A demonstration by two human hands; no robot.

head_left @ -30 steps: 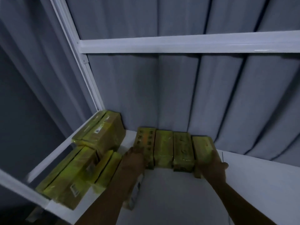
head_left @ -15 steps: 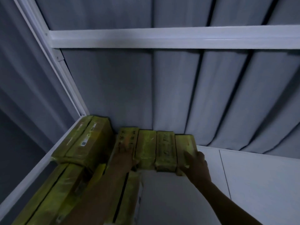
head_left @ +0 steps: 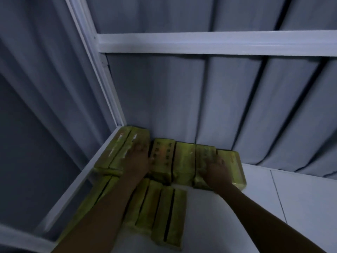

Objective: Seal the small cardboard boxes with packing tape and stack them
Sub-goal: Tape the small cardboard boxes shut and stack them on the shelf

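Observation:
Several small yellow taped boxes lie on a white shelf (head_left: 300,201) in dim light. A row of them (head_left: 184,161) stands against the back curtain. A raised pair of boxes (head_left: 124,147) fills the left corner. More boxes (head_left: 164,214) lie in front, near me. My left hand (head_left: 137,157) rests on the boxes between the corner pair and the row's leftmost box, fingers spread. My right hand (head_left: 217,169) lies on top of the row's right end, over the two rightmost boxes (head_left: 233,165), fingers bent over them. The image is blurred.
A grey pleated curtain (head_left: 218,106) hangs behind the shelf. A white frame post (head_left: 94,70) rises at the left and a white crossbar (head_left: 218,42) runs above. The shelf's left edge rail (head_left: 76,183) borders a dark drop.
The camera has shifted. My left hand moved left onto the corner boxes' edge. My right hand slid forward onto the top of the row's right end.

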